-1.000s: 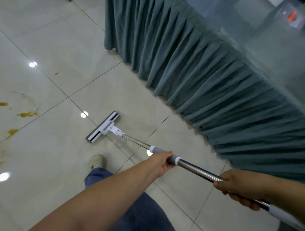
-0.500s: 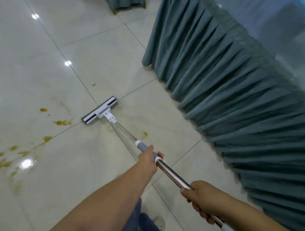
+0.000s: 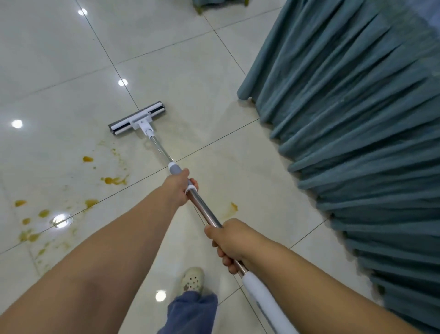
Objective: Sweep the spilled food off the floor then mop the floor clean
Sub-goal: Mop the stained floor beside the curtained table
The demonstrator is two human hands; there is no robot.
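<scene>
A flat mop with a grey and white head (image 3: 137, 119) rests on the glossy tiled floor (image 3: 59, 71) ahead of me. Its metal pole (image 3: 203, 208) runs back toward me. My left hand (image 3: 179, 186) grips the pole at the grey collar. My right hand (image 3: 232, 240) grips the pole lower down, just above the white handle end (image 3: 264, 300). Orange-yellow food stains (image 3: 114, 180) are spread over the tiles to the left of the mop, with one smear (image 3: 234, 207) to the right of the pole.
A table with a pleated teal skirt (image 3: 357, 119) fills the right side, reaching the floor. My foot in a pale clog (image 3: 192, 280) and a blue trouser leg (image 3: 190, 312) are at the bottom centre. Another teal-skirted piece (image 3: 214, 2) shows at the top edge.
The mop head has slid forward and right across the floor, away from the table skirt's near side. My view has turned left, bringing more stains into sight. Both hands keep their grip.
</scene>
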